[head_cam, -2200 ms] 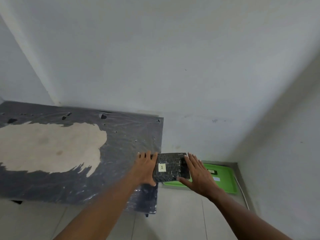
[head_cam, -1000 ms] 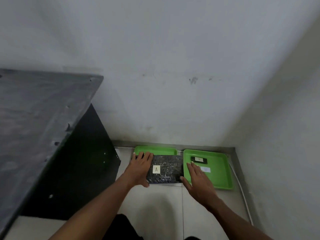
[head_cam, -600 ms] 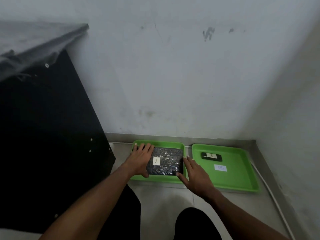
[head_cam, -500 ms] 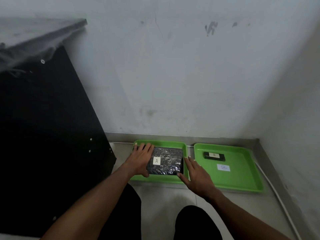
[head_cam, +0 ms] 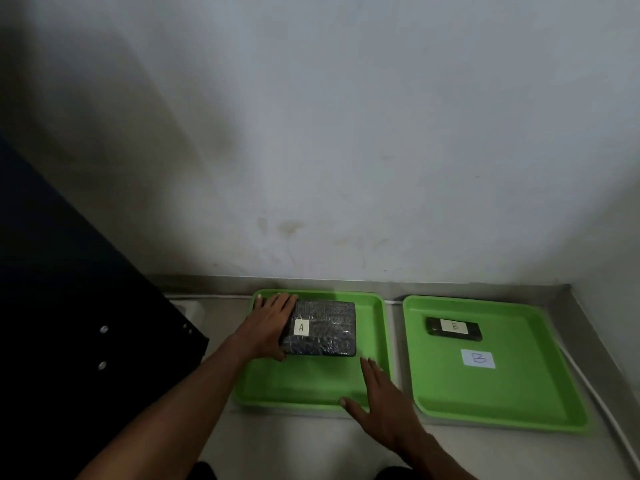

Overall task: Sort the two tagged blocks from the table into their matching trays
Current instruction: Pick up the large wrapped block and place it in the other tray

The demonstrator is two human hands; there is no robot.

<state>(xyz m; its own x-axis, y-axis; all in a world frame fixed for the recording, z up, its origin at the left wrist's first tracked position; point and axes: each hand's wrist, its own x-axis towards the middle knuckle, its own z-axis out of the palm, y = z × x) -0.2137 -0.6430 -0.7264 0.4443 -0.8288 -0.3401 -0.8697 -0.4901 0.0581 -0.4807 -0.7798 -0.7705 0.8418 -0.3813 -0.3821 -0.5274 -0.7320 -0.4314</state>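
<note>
A black plastic-wrapped block tagged A (head_cam: 323, 329) lies flat in the far part of the left green tray (head_cam: 304, 386). My left hand (head_cam: 268, 325) rests against the block's left side, thumb at its near corner. My right hand (head_cam: 384, 407) hovers over the tray's near right edge, fingers spread, apart from the block. A smaller black block tagged B (head_cam: 453, 328) lies in the right green tray (head_cam: 502, 396), behind a white label marked B (head_cam: 478, 358).
Both trays sit on a pale tiled floor against a white wall (head_cam: 329, 133). A dark table side panel (head_cam: 62, 306) stands at the left. A white cable (head_cam: 595, 393) runs along the right tray. My knees show at the bottom edge.
The block tagged A came down from beside the table into the left tray. My right hand has let go of it and pulled back toward me; my left hand stays on it.
</note>
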